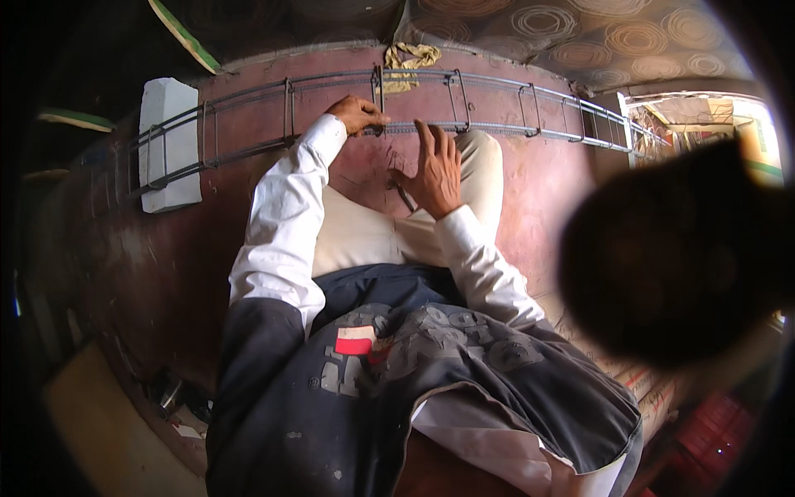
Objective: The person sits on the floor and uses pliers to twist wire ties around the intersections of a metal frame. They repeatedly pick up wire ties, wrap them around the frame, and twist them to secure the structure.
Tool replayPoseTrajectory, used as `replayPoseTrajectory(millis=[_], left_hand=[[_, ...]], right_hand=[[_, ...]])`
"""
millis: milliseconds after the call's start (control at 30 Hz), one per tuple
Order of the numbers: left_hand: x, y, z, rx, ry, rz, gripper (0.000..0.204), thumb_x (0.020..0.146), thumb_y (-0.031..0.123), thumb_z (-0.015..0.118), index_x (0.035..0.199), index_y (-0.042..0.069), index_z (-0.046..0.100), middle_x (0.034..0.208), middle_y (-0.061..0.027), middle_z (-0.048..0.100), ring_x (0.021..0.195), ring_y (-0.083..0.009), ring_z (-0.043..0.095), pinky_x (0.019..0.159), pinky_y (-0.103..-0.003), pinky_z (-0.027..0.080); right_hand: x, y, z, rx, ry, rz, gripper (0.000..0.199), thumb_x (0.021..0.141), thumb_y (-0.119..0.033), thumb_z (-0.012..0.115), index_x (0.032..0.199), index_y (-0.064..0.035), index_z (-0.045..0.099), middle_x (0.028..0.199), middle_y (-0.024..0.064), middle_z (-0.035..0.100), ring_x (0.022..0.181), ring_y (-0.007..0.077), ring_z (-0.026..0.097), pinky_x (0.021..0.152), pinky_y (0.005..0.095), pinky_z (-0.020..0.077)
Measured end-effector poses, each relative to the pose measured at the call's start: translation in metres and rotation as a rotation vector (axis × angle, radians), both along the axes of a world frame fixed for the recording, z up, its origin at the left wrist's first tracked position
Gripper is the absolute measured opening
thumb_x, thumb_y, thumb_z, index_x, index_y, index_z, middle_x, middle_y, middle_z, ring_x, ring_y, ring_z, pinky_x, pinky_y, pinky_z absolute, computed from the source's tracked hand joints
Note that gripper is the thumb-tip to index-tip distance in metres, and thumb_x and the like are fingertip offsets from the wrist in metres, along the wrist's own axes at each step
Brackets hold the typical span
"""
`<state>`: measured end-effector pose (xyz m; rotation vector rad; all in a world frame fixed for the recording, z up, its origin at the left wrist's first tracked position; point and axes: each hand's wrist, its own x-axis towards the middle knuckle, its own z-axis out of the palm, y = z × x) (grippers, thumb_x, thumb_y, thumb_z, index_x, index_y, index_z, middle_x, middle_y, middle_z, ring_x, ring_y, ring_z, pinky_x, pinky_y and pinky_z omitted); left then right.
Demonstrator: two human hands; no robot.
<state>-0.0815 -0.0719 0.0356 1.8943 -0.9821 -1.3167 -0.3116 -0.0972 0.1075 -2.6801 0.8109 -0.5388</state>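
A long steel rebar cage point(497, 127) runs from left to right in front of me, its bars joined by square stirrups. My left hand point(356, 114) is curled at the near bar, its fingertips closed on a dark stirrup point(380, 83). Just right of it, my right hand point(435, 170) is held open with the fingers stretched up toward the near bar and the thumb apart. A thin dark rod-like piece point(405, 197) shows beneath the right palm; whether it touches the hand I cannot tell.
A white block point(170, 145) stands at the cage's left end. Yellowish cloth point(406, 62) lies beyond the cage on the reddish floor point(546, 182). A large dark blurred shape point(671, 257) blocks the right side. Dark patterned fabric point(613, 37) borders the far side.
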Motion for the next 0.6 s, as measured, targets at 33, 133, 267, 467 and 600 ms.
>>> replayPoseTrajectory(millis=[33,133,267,467,600], left_hand=[[-0.001,0.000,0.003,0.015,-0.004,-0.010,0.047,0.076,0.048,0.079,0.098,0.008,0.075,0.068,-0.0015,0.065,0.048,-0.0091,0.051,0.048,-0.027,0.041],[0.001,-0.002,-0.003,-0.010,0.017,-0.019,0.046,0.076,0.048,0.078,0.099,0.008,0.074,0.073,-0.0016,0.067,0.047,-0.0085,0.051,0.048,-0.027,0.041],[-0.007,-0.011,-0.001,-0.037,0.023,-0.001,0.037,0.080,0.041,0.078,0.095,0.007,0.074,0.072,0.0009,0.065,0.045,-0.0071,0.048,0.042,-0.026,0.037],[0.002,-0.002,-0.004,-0.012,0.014,-0.008,0.048,0.076,0.048,0.078,0.101,0.007,0.074,0.082,-0.0031,0.070,0.048,-0.0088,0.053,0.050,-0.027,0.044],[0.000,-0.002,-0.006,-0.043,0.028,0.003,0.033,0.082,0.040,0.076,0.092,0.008,0.073,0.077,0.0010,0.066,0.044,-0.0059,0.047,0.040,-0.025,0.036]], right_hand=[[0.003,-0.005,0.002,-0.091,-0.006,0.038,0.060,0.072,-0.027,0.076,0.124,-0.0057,0.053,0.123,0.0146,0.055,0.107,0.0376,0.054,0.085,0.0414,0.0468],[0.002,-0.017,-0.045,0.331,0.239,0.192,0.057,0.080,-0.025,0.070,0.129,-0.0039,0.052,0.130,0.0170,0.052,0.116,0.0382,0.052,0.092,0.0474,0.0432],[-0.015,-0.009,-0.107,0.396,0.290,0.209,0.053,0.085,-0.026,0.063,0.132,-0.0037,0.051,0.143,0.0176,0.041,0.126,0.0375,0.045,0.099,0.0551,0.0374],[-0.067,-0.043,0.011,0.041,-0.532,-0.214,0.024,0.087,-0.006,0.062,0.110,-0.0006,0.059,0.101,0.0138,0.062,0.095,0.0293,0.060,0.086,0.0339,0.0465],[-0.179,-0.118,-0.065,0.476,-0.583,-0.512,0.015,0.093,-0.008,0.056,0.106,-0.0012,0.060,0.094,0.0069,0.061,0.085,0.0172,0.060,0.075,0.0280,0.0488]])
